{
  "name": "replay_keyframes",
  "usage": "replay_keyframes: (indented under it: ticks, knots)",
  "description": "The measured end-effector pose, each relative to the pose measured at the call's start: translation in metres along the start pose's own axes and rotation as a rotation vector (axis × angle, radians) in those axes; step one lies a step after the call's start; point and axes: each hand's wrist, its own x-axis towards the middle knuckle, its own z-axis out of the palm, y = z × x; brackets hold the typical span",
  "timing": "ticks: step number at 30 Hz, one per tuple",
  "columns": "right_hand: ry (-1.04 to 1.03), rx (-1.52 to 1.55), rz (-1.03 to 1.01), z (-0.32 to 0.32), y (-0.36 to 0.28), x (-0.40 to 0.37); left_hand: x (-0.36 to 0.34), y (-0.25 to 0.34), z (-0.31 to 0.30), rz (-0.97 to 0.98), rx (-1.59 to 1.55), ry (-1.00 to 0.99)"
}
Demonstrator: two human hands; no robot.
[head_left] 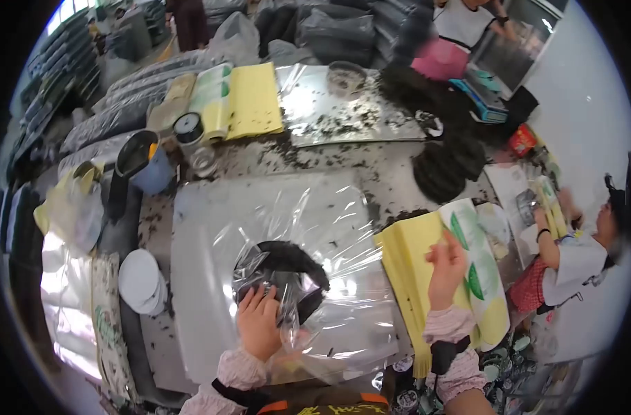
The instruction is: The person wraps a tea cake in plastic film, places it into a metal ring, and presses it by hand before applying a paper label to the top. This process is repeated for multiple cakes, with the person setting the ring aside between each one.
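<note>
My left hand (pixel 259 324) is at the near left side of a dark, round, flaky cake (pixel 288 257) that looks like dried seaweed. Clear plastic bag film (pixel 302 221) covers the cake, and the left fingers grip the film at its edge. Beneath lies a stack of clear plastic sheets (pixel 212 228). My right hand (pixel 447 271) is raised above folded yellow packaging (pixel 409 266), its fingers loosely bent and apart, with nothing visible in them. Green-and-white printed packaging (pixel 471 256) lies beside that hand.
White round lids (pixel 141 280) sit at left, near a blue jug (pixel 149 166) and a glass jar (pixel 198 149). Dark cakes (pixel 440 173) lie beyond a crumb-strewn metal tray (pixel 357 124). A co-worker (pixel 561 252) holds a metal container (pixel 526 203) at right; another person (pixel 461 31) stands behind.
</note>
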Motion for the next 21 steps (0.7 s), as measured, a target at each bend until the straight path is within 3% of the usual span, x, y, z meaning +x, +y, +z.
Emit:
replay_keyframes:
  ticks: [1,2,4,5,7,10,13,17,20,21]
  knots:
    - [0.036,-0.148,-0.023,0.005,0.007,0.000,0.001,0.000,0.004,-0.014,-0.010,0.017]
    - [-0.076,-0.022,0.178,0.026,0.004,-0.033,-0.004,0.001,0.005,-0.029,-0.020,0.023]
    - [-0.333,-0.036,0.120,0.065,0.016,-0.097,0.006,0.003,0.004,-0.037,-0.019,0.068]
    - [-0.466,-0.178,-0.128,0.081,0.032,-0.108,0.009,0.004,0.005,-0.035,-0.009,0.091]
    - [-0.375,0.380,-0.003,0.123,0.051,-0.099,0.004,0.008,0.009,-0.057,0.080,0.086]
    - [-0.330,0.295,-0.044,0.166,0.027,-0.037,0.014,0.018,0.007,-0.260,-0.105,0.039]
    - [-0.504,-0.216,-0.676,0.195,-0.010,-0.054,0.006,0.009,0.018,-0.247,-0.040,0.016]
    - [-0.517,-0.332,-0.781,0.190,-0.004,-0.060,-0.006,-0.003,0.001,-0.096,-0.165,0.308]
    - [-0.587,-0.397,-0.741,0.189,-0.016,-0.060,0.035,-0.012,-0.021,-0.296,-0.760,0.106]
    - [-0.601,-0.415,-0.660,0.188,-0.012,-0.061,0.052,-0.012,-0.026,-0.104,-0.390,0.054]
